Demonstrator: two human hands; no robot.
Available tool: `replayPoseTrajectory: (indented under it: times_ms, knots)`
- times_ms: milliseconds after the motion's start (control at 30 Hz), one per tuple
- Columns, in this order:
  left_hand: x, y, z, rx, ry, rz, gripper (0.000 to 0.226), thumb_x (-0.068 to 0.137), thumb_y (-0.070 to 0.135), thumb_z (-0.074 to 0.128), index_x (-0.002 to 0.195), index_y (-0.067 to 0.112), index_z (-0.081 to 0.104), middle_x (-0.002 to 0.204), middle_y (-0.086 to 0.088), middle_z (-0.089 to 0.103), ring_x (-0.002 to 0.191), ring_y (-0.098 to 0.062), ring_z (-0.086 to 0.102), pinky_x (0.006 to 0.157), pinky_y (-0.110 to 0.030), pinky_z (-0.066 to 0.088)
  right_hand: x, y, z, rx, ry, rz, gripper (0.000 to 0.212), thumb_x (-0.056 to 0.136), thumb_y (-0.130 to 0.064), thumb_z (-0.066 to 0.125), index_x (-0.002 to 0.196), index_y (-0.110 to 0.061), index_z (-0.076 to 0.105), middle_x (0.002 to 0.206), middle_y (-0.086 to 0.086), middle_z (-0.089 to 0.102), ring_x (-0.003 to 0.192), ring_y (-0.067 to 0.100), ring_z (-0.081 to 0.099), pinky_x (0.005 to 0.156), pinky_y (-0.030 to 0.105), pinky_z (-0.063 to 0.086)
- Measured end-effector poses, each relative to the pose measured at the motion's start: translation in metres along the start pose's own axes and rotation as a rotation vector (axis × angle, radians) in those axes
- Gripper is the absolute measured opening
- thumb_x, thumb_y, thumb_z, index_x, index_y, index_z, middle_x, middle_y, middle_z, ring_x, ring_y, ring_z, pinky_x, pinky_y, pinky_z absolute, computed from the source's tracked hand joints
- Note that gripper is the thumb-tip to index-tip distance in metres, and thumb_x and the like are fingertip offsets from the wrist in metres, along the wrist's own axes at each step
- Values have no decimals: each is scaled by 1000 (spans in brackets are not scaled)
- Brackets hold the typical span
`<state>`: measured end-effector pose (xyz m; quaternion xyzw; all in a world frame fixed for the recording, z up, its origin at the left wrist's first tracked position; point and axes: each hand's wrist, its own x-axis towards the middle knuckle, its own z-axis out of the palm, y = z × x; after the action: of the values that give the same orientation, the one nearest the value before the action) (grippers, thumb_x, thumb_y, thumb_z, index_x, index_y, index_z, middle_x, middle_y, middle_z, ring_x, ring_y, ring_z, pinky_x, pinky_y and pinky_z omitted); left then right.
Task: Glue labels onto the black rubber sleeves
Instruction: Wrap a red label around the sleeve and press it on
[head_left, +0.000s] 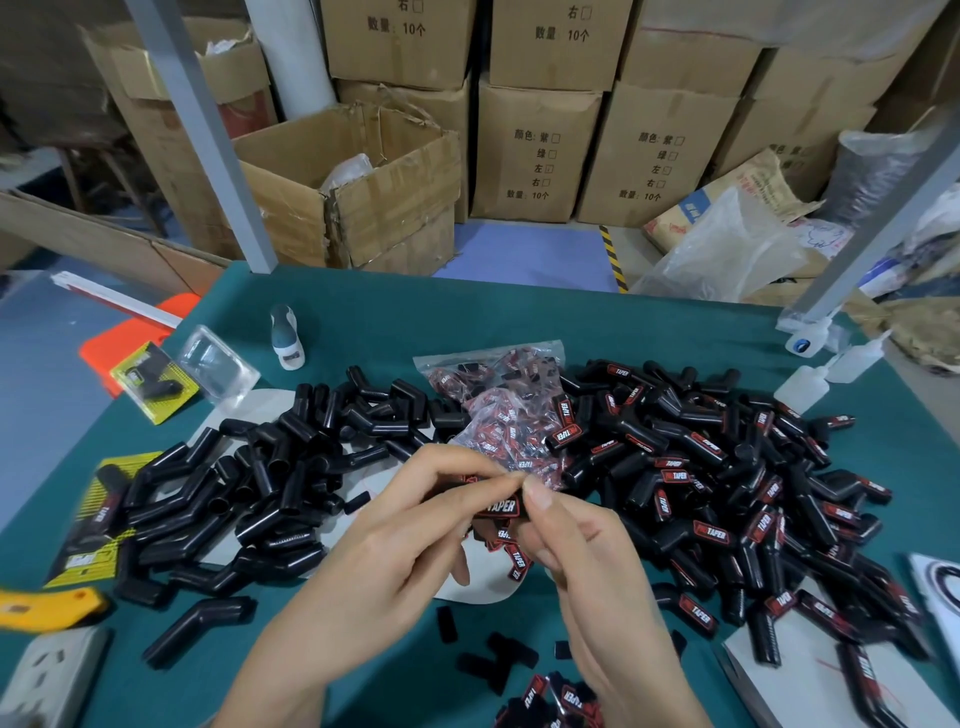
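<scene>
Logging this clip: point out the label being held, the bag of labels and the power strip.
label (500, 505), head view, printed face.
bag of labels (493, 410), head view, clear plastic middle.
power strip (49, 675), head view, top face.

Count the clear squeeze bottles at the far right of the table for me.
2, lying side by side near the table's far right edge: one squeeze bottle nearer the sleeve pile, the other just behind it. More may be hidden beyond the grey post.

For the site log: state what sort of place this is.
Probably a small factory packing bench: stacked cartons behind, a heap of black rubber sleeves on the green table, and glue bottles at hand.
</scene>
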<state>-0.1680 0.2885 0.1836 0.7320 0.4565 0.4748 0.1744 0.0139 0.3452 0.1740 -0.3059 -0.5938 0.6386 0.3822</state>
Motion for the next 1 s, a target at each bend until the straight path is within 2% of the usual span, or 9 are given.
replayPoseTrajectory:
  times_ms: [67,133,200,300,433,633,767,867,1000]
  knots:
    - [-1,-1,-1,-17,-3,-12,48,108,6,42,149,24,58,138,7,50,88,-5,65,71,-18,55,0,1,-1,-23,-58,-20,36,98,-53,65,81,-23,77,68,7,59,75,9,55,79,21,42]
    - [-2,-2,-2,-56,26,-43,45,109,9,44,149,24,58,136,6,50,82,-9,67,73,-20,56,1,-2,-2,-43,-60,-11,42,93,-56,71,101,-16,80,85,26,66,83,22,60,83,36,46]
    - [-3,0,-1,-122,90,-81,40,108,13,50,145,25,61,134,4,53,79,-14,69,72,-21,57,2,-2,-4,-45,-22,-35,39,92,-55,72,105,-20,82,96,16,74,94,31,69,90,42,53]
    - [-2,6,4,-175,174,-96,31,103,18,63,132,31,65,134,4,58,87,-16,71,66,-25,60,2,0,-6,-60,71,-64,41,88,-58,76,101,-20,83,97,22,67,96,44,63,86,52,50]
    - [1,10,12,-94,247,-76,30,98,12,68,124,28,67,130,7,64,97,-18,71,62,-23,61,2,3,-9,-47,116,-59,46,84,-58,79,97,-14,82,93,36,49,86,48,52,81,46,38]
    - [1,12,14,-110,301,-89,25,97,13,71,120,23,72,125,6,69,107,-24,70,63,-25,62,-2,1,-11,-20,91,-94,37,87,-58,76,85,-21,82,72,-1,41,71,20,39,65,36,29]
    - [0,12,18,-193,337,-167,28,95,18,73,119,32,69,122,4,71,96,-26,74,62,-30,64,-2,-3,-9,-38,60,-81,46,92,-57,72,94,-12,81,86,28,50,80,40,50,77,42,38]
    - [-1,13,18,-216,360,-235,33,92,22,75,119,38,63,119,2,73,81,-21,77,62,-35,64,-2,-7,-8,-43,47,-70,52,101,-58,58,86,-12,75,73,5,46,71,16,41,72,30,33]
    - [-2,13,18,-199,355,-237,35,91,22,74,119,40,60,120,4,73,80,-19,77,64,-32,64,-1,-12,-3,5,48,-58,49,98,-68,52,65,-34,66,65,-19,36,64,9,32,67,20,34]
